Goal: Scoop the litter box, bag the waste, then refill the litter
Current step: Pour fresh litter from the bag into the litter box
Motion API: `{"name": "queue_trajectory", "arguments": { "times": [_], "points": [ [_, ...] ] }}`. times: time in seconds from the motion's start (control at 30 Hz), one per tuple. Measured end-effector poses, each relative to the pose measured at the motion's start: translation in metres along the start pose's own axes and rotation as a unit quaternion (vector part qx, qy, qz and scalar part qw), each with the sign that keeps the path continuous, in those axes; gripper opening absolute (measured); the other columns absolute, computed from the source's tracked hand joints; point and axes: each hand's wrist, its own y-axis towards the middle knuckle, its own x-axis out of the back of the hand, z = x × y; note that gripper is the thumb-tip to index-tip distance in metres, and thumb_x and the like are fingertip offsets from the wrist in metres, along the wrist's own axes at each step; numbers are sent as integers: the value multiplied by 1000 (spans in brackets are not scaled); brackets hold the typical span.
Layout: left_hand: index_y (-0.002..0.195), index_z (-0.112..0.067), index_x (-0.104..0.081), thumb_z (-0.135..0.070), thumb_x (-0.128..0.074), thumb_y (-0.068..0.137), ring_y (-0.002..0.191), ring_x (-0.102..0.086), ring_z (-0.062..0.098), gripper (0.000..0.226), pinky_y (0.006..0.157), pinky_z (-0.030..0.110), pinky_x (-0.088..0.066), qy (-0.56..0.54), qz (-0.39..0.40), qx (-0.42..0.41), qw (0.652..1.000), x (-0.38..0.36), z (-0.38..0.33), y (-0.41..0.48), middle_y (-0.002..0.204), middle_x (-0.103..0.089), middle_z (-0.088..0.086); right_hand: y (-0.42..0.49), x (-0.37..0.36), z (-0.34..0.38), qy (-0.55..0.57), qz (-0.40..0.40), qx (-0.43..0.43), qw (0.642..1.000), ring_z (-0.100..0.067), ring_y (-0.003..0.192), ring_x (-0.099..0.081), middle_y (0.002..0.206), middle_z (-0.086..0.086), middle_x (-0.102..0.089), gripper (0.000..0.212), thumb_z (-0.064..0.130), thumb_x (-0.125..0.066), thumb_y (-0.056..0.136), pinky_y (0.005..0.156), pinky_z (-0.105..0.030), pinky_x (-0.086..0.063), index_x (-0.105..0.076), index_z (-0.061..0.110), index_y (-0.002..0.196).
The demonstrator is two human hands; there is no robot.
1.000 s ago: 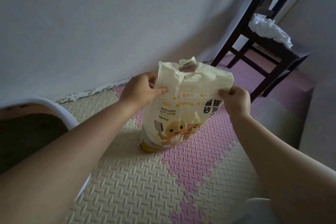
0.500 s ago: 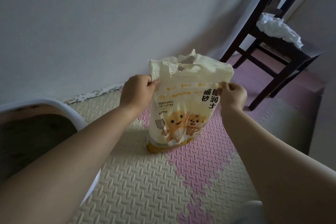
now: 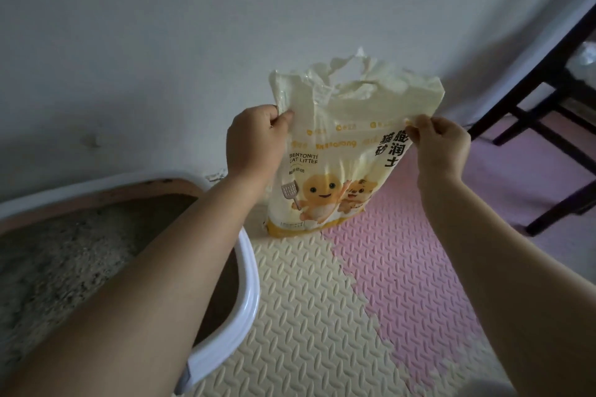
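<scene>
Head view. Bag of litter [image 3: 338, 145] stood upright at the far edge of the mat [image 3: 306, 316], close against the wall [image 3: 193, 42], its base on the seam where the cream tiles met the pink ones. Could not tell whether the base bore its full weight or was just lifted. Left hand [image 3: 254, 142] pinched the bag's upper left edge between thumb and curled fingers. Right hand [image 3: 442, 145] pinched the upper right edge the same way, both just below the crumpled top with its handle cut-out. Judged reason for the grip: taking the bag by both sides keeps the slack top taut and the weight shared, ready either to spread the mouth or to carry it over for pouring. Top looked ragged and loose, probably already open, though the opening itself faced away. Litter box [image 3: 248, 284] sat at the left edge of the mat, just beside the bag, its white rim passing under the left forearm. Litter [image 3: 64, 261] inside was pale and speckled and lay low against the brown inner wall, so refilling looked like the step in hand. In the way: the left forearm crossed over the box's right side, and the bag's base would have to clear the rim. Dark wooden chair [image 3: 532, 113] stood toward the far right corner, well apart from the bag, no hindrance to a move leftward.
</scene>
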Motion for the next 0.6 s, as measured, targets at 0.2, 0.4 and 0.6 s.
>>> {"name": "queue_trajectory", "arguments": {
  "times": [0.2, 0.4, 0.6],
  "points": [
    [53, -11, -37, -28, -56, 93, 46, -29, 17, 48, 47, 29, -24, 33, -26, 30, 999, 20, 34, 1, 45, -33, -1, -16, -47, -26, 30, 54, -17, 998, -6, 73, -65, 67, 8, -69, 14, 11, -63, 87, 79, -30, -56, -74, 13, 79],
    [128, -17, -59, -24, -51, 97, 103, -62, 7, 33, 90, 24, -48, -33, 37, 50, 997, 18, 31, 11, 118, -67, -3, -34, -60, -33, -7, 208, -20, 978, -8, 127, -48, 147, 0, -43, 61, 13, -59, 92, 89, -15, -46, -32, 15, 147],
    [148, -21, -31, -31, -51, 96, 132, -41, 9, 57, 104, 23, -33, 50, 114, -40, 991, -3, 33, -2, 150, -38, -4, -74, -35, -26, -259, 330, 136, 898, 1, 128, -38, 148, 14, -37, 60, 31, -54, 94, 107, -31, -31, -27, 28, 148]
  ]
}}
